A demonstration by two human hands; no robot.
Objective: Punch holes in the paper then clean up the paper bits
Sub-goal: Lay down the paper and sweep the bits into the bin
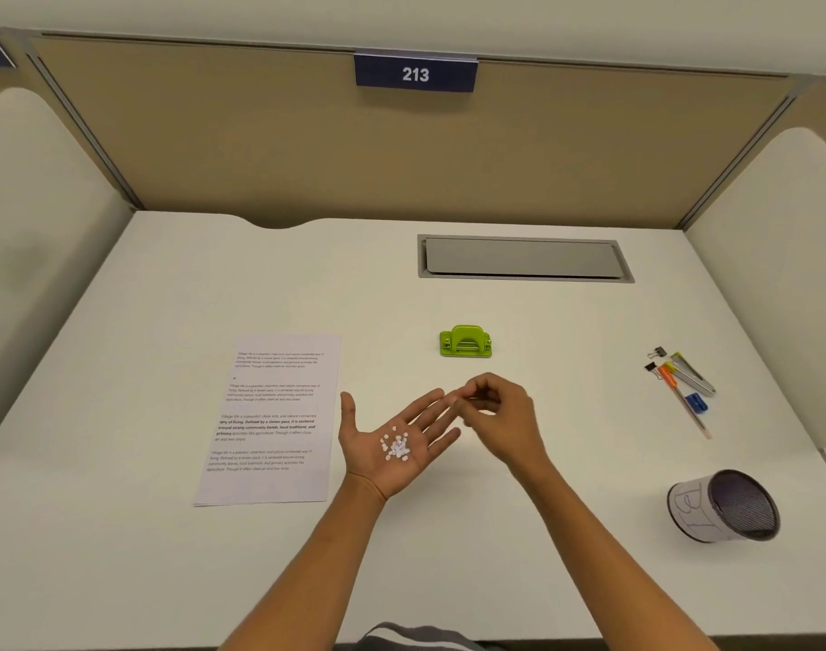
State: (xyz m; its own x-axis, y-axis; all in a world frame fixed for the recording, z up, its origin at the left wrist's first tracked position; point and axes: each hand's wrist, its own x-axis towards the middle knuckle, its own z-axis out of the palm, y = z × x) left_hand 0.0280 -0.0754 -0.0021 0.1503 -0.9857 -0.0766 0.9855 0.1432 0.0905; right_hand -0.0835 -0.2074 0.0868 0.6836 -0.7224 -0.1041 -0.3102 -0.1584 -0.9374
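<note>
White paper bits [395, 447] lie piled in the upturned, spread palm of the left hand [392, 439]. Just beside its fingertips, the right hand [495, 411] hovers with fingers pinched together above the counter [542, 462]; whether it grips a bit, I cannot tell.

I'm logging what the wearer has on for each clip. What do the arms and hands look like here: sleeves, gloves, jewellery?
Both forearms are bare up to the frame's lower edge: no sleeves in view. The left hand and the right hand wear no gloves, and no rings, watch or bracelets show. A bit of grey garment with a lighter stripe shows at the bottom edge.
</note>
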